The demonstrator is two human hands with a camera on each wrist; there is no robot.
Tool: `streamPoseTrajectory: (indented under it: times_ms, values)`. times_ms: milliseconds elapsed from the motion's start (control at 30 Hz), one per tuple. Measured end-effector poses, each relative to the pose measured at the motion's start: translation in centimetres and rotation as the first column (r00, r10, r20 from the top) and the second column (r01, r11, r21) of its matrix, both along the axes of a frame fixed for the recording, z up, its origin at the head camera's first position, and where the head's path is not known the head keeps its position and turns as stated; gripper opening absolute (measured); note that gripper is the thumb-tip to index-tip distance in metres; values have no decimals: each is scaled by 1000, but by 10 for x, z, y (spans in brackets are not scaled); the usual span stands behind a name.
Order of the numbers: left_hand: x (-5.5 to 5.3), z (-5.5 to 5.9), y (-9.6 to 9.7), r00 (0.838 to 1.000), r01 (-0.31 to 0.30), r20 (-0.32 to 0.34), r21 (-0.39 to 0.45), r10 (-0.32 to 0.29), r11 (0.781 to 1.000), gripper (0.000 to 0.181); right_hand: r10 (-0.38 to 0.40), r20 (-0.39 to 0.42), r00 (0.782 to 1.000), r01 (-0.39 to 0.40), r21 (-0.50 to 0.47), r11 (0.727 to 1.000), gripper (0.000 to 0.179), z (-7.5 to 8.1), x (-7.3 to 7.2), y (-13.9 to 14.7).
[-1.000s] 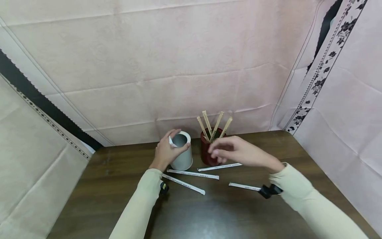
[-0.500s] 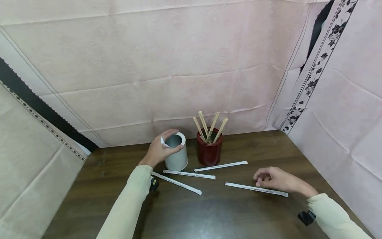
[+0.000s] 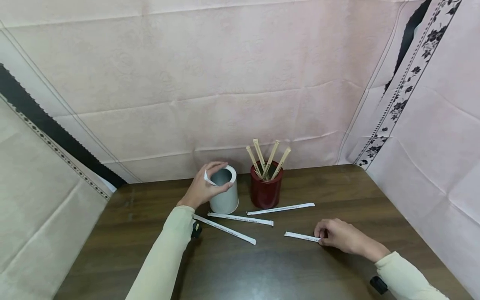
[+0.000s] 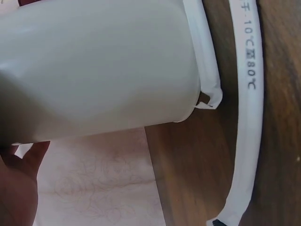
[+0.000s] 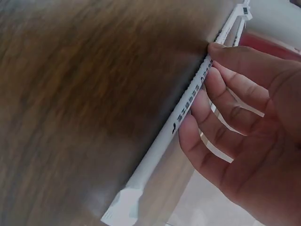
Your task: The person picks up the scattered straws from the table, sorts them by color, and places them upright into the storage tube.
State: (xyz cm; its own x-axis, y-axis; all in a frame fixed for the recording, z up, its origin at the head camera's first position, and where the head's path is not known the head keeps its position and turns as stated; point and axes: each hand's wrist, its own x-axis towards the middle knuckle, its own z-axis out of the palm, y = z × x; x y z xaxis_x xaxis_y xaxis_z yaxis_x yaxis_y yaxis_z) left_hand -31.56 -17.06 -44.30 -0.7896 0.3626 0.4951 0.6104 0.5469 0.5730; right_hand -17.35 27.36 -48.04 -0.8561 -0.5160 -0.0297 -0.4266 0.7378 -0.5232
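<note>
One wrapped straw [image 3: 300,236] lies at the right hand [image 3: 343,237], pinched between thumb and fingertips, its far end reaching leftward toward the left hand [image 3: 202,187]. It should weigh almost nothing and be fairly stiff lengthwise, though the thin printed sleeve might slide or crumple; mid-length, away from the crimped ends, seems the surest place to hold. The left hand grips the rim of a gray cup [image 3: 225,202], which looks smooth and rigid and may be slightly slippery. Three loose straws [image 3: 240,218] lie between the hands, two of them nearer the left one. Beyond them, also between the hands, a glossy red cup [image 3: 265,193] holds four pale sticks [image 3: 252,161] leaning outward. Under both hands is a dark wood-grain table [image 3: 225,271] with a sheen nearest the person. Creased pale cloth [image 3: 232,83] hangs beyond the hands and along both sides, with a floral band [image 3: 399,106] past the right hand.
</note>
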Motion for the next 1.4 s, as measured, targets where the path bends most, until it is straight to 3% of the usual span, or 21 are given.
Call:
streamPoseTrajectory:
  times_ms: [200, 333, 400, 500, 667, 833, 933, 1067, 1133, 1200, 1300, 1400]
  values:
    - [1, 0, -1, 1000, 6, -23, 23, -5, 1000, 65, -8, -67, 998, 14, 86, 996, 26, 4, -2, -7]
    - [2, -1, -1, 1000, 9, -12, 31, -9, 999, 65, 50, -47, 998, -50, -3, 999, 20, 6, -3, -9]
    - [2, -2, 0, 1000, 17, 0, 22, -17, 1000, 65, 87, -73, 993, -92, -67, 993, 17, 8, -2, -8]
    - [2, -2, 2, 1000, 18, 10, 17, -19, 1000, 66, 117, -175, 978, -141, -131, 981, 19, 21, -4, -9]
    - [3, -3, 2, 1000, 7, 5, 17, -7, 1000, 66, 73, -352, 933, -160, -223, 962, 29, 59, -8, -23]
    - [3, -3, 3, 1000, 22, -11, 1, -22, 1000, 65, -22, -430, 902, -145, -352, 925, 32, 104, -8, -49]
    - [4, -2, 3, 999, 37, -18, 6, -37, 999, 64, -90, -408, 909, -113, -448, 887, 25, 129, -9, -70]
    - [5, -2, 3, 999, 47, -16, 3, -47, 999, 64, -139, -388, 911, -130, -591, 796, 22, 157, -14, -104]
    - [5, -3, 3, 999, 45, -12, -3, -45, 999, 64, -150, -424, 893, -177, -636, 751, 26, 169, -20, -123]
    - [5, -3, 3, 999, 44, -7, -5, -44, 999, 64, -148, -467, 872, -227, -653, 723, 30, 179, -27, -143]
    - [5, -4, 3, 999, 43, -11, -8, -43, 999, 63, -140, -521, 842, -277, -641, 716, 34, 188, -40, -172]
    - [5, -3, 4, 999, 48, -10, -8, -48, 999, 63, -126, -535, 835, -286, -619, 731, 38, 188, -56, -197]
